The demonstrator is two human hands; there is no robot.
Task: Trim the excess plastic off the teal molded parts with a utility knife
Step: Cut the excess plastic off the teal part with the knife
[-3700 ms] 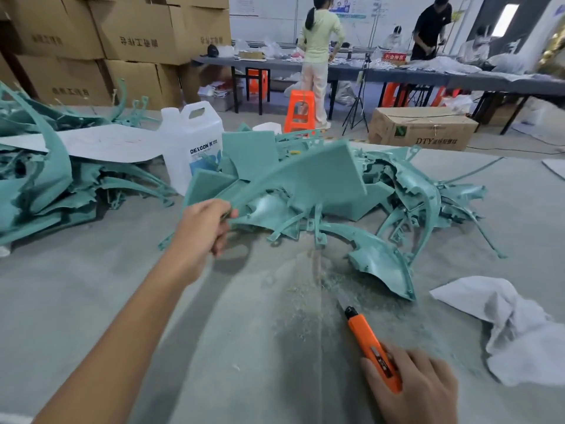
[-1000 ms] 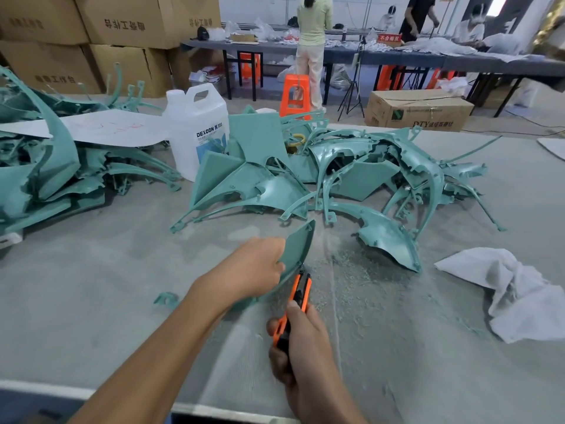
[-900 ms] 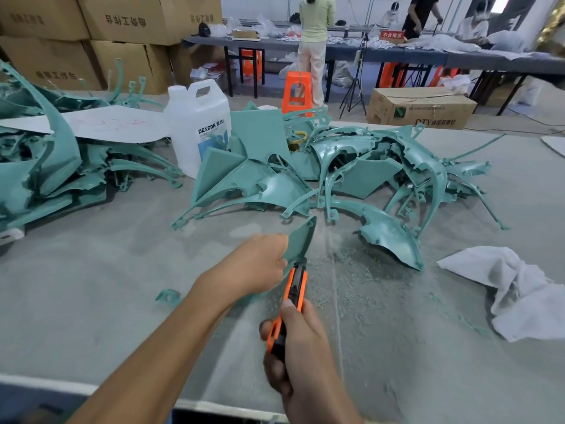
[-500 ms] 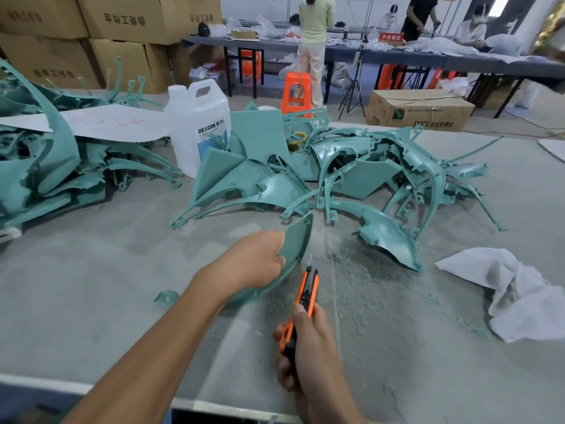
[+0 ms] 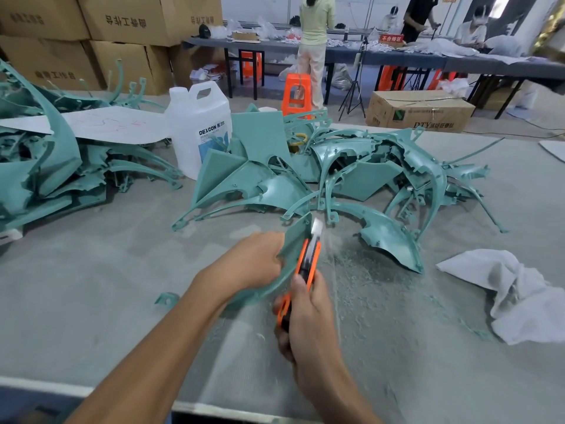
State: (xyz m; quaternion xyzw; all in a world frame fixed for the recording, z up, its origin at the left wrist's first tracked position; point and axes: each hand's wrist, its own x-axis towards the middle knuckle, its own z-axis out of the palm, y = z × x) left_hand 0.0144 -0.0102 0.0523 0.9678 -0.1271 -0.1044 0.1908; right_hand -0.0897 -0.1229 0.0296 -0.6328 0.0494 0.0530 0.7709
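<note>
On the far left of the grey desk lies a left heap of teal molded parts, with a white paper sheet resting across its top. Just right of that heap stands a white plastic jug with a blue label. Nearer to me, a small teal scrap lies alone on the desk. My left grip reaches in from the lower left and is clamped on a curved teal part. Its fingers curl round the part's left edge and hold it tilted upward in front of me. I cannot tell whether the part's lower end touches the desk. Against the part's right edge sits an orange utility knife, pointing away from me with its blade out; the blade is blurred. My right grip is closed tight round the knife's handle. Beyond both grips, a larger middle heap of teal parts sprawls across the middle of the desk. Pale shavings dust the desk just right of the knife. Further right lies a crumpled white cloth. Behind the desk are stacked cardboard boxes on the left, an orange stool near the centre, and a brown carton on the floor to the right.
</note>
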